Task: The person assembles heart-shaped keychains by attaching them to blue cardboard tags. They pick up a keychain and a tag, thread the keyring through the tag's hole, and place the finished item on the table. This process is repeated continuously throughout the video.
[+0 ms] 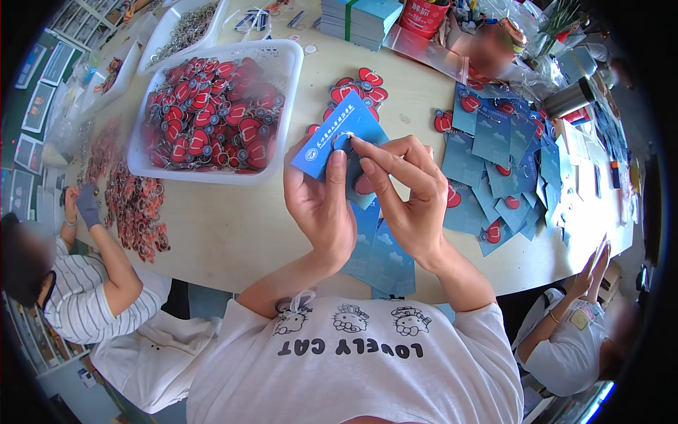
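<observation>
Your two hands are close together above the table point(226, 222), in front of your chest, with one blue card point(339, 127) raised between them. Your left hand point(321, 205) is clamped on the card, its thumb laid along the front face. Your right hand point(409, 191) brings its index fingertip against a metal ring point(341, 140) at the card's face; its thumb lies just below, and you cannot tell whether the two pinch the ring. A small reddish piece point(364, 185) shows between the hands, partly hidden by the fingers.

Beyond the card lies a small cluster of red keychains point(371, 88). To your left, a white tub point(290, 106) is heaped with more of these keychains; behind it, a second tub point(217, 27) holds metal rings. Farther left, a spread of orange-red pieces point(134, 212) lies near a co-worker's gloved hand point(89, 205).

To your right, overlapping blue cards point(494, 141) are spread out, several bearing red keychains. More blue cards point(385, 261) lie below your hands at the near edge. At the far side stand a banded stack of cards point(357, 25) and a red bucket point(424, 18).
</observation>
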Tool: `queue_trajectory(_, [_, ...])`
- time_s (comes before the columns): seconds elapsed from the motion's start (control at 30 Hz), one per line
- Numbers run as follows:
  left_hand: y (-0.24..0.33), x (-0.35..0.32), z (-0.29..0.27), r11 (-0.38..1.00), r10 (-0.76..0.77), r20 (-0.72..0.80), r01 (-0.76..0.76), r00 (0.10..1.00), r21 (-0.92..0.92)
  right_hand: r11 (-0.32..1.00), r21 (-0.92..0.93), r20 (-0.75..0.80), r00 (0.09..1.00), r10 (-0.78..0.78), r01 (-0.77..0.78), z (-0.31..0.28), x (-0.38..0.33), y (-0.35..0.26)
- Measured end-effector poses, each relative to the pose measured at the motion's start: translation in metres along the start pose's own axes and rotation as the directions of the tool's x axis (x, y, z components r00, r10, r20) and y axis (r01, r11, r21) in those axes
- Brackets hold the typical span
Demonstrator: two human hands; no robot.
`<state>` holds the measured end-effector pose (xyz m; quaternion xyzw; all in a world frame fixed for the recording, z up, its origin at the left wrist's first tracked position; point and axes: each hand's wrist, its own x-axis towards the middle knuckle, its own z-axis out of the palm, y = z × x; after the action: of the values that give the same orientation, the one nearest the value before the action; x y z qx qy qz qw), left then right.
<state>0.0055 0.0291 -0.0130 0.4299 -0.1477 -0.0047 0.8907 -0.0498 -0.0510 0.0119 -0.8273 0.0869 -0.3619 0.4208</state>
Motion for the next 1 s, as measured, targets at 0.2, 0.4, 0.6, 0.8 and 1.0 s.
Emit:
queue_trajectory(0.2, [-0.003,0.003,-0.005,0.999,0.042,0.111,-0.045,0.993,0.03,0.921,-0.306,0.018,0.969,-0.247,0.241,-0.001,0.008,-0.005])
queue_trajectory(0.4, [0.002,0.013,-0.01,0.986,-0.159,0.046,0.161,0.986,-0.039,0.999,-0.045,-0.061,0.998,0.012,-0.014,-0.01,0.025,0.008])
queue_trajectory(0.6, [0.008,0.016,-0.008,0.959,-0.27,0.06,0.274,0.961,-0.077,0.963,0.138,0.139,0.968,0.211,-0.23,-0.006,0.024,0.024])
queue_trajectory(0.8, [0.01,0.021,-0.012,0.929,-0.344,0.09,0.352,0.935,-0.109,0.939,0.233,0.111,0.966,0.233,-0.254,-0.001,0.025,0.028])
queue_trajectory(1.0, [0.0,0.016,-0.016,0.929,-0.355,0.13,0.365,0.926,-0.062,0.909,0.253,0.178,0.94,0.292,-0.33,-0.01,0.015,0.041])
